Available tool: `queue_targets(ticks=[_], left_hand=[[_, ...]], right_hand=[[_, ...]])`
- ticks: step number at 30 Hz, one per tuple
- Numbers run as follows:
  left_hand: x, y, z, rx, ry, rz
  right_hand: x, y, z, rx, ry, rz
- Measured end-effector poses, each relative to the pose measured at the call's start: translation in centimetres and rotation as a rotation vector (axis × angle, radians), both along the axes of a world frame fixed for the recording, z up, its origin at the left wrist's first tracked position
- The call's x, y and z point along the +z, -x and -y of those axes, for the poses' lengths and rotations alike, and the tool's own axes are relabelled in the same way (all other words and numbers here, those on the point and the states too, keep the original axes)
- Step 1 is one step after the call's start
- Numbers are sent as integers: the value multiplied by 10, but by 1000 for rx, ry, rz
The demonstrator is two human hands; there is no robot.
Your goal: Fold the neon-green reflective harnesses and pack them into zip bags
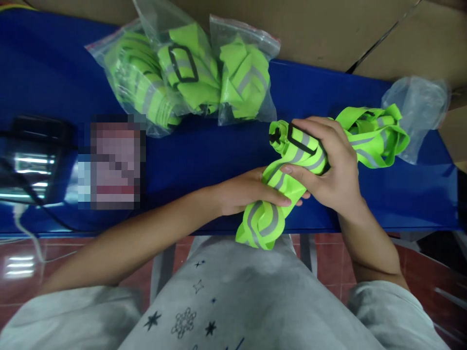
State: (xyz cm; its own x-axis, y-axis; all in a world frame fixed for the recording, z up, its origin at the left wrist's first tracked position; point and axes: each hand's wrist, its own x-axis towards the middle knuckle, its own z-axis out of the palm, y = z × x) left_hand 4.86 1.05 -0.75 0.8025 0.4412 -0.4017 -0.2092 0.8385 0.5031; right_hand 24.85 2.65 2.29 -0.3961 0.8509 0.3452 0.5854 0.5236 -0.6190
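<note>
Both hands hold a neon green reflective strap with grey stripes, bunched over the near edge of the blue table. My left hand is closed round its middle, fingers wrapped over the folds. My right hand grips the upper part, where a black plastic buckle shows under the fingers. More of the same green strap trails to the right on the table. The lower end hangs below the table edge above my lap.
Three clear plastic bags filled with folded green straps lie at the back of the table. An empty clear bag lies at the right. A black device with a cable sits at the left. Brown cardboard stands behind.
</note>
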Motion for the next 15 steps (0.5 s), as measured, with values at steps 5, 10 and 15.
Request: queue_targets(ticks=[5, 10, 15], left_hand=[[-3, -1, 3, -52, -58, -1], [5, 2, -2, -152, -202, -129], [6, 3, 1, -148, -212, -52]], right_hand=[[2, 0, 2, -74, 98, -113], [6, -3, 1, -87, 238, -171], [7, -3, 3, -135, 146, -161]])
